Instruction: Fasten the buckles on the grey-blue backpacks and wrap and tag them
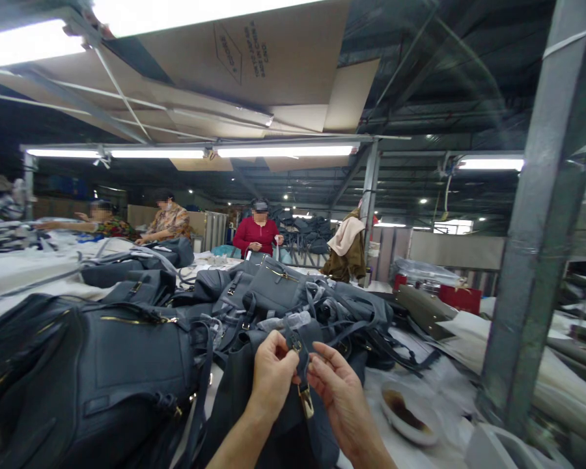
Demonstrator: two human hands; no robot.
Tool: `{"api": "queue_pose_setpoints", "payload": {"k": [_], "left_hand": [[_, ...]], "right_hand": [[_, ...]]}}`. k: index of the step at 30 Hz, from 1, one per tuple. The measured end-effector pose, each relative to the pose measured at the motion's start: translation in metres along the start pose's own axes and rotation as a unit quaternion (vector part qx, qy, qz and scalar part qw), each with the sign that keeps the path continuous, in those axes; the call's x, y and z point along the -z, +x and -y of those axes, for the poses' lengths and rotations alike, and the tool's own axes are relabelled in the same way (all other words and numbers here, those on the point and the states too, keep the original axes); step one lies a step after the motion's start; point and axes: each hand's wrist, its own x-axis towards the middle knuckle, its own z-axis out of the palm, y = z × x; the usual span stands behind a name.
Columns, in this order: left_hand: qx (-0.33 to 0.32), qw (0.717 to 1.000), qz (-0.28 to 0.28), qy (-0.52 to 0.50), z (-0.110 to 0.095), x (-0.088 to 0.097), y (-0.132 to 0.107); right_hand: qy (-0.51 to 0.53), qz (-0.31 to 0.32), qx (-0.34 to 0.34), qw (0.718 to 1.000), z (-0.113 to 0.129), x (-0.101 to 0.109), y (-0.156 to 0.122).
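A dark blue-grey leather strap (293, 335) with a small metal buckle runs up from the bag (237, 391) in front of me. My left hand (268, 378) is closed, pinching the strap beside the buckle between thumb and fingers. On the other side, my right hand (339, 394) has thumb and fingertips drawn together at the strap's edge; exactly what part they grip is partly hidden. Below the fingers hangs a shiny gold-coloured clasp (306, 402). Clear plastic wrap (286, 321) covers part of the bag's handle area just beyond the hands.
Similar dark bags (131, 352) are heaped to the left and ahead. At right are a white dish (407, 417) with brown residue and a metal post (532, 215). Across the table stands a person in a red top (258, 236); two other people sit at far left.
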Motion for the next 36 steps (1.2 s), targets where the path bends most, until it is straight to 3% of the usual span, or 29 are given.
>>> {"api": "queue_pose_setpoints", "payload": {"k": [6,14,19,23,29,32,36], "left_hand": [[0.006,1.000,0.002,-0.006,0.000,0.000,-0.001],[0.034,0.999,0.039,-0.013,0.001,0.005,0.002],[0.037,0.998,0.054,0.015,0.001,0.005,-0.002],[0.028,0.992,0.102,0.064,-0.001,0.003,-0.012],[0.117,0.976,0.109,0.148,-0.001,0.005,-0.016],[0.033,0.956,0.088,0.276,-0.006,0.010,-0.015],[-0.156,0.872,0.064,0.459,-0.016,0.017,-0.015]], "right_hand": [[-0.060,0.007,0.020,0.998,-0.005,0.006,0.005],[0.003,0.073,-0.036,0.997,-0.006,0.004,0.002],[-0.083,0.071,0.001,0.994,-0.001,0.002,0.007],[-0.123,0.037,0.046,0.991,0.007,-0.002,0.011],[-0.189,0.034,0.084,0.978,0.009,-0.002,0.011],[-0.265,0.041,0.123,0.955,0.009,0.001,0.014],[-0.436,0.033,0.215,0.873,0.016,0.003,0.014]]}}
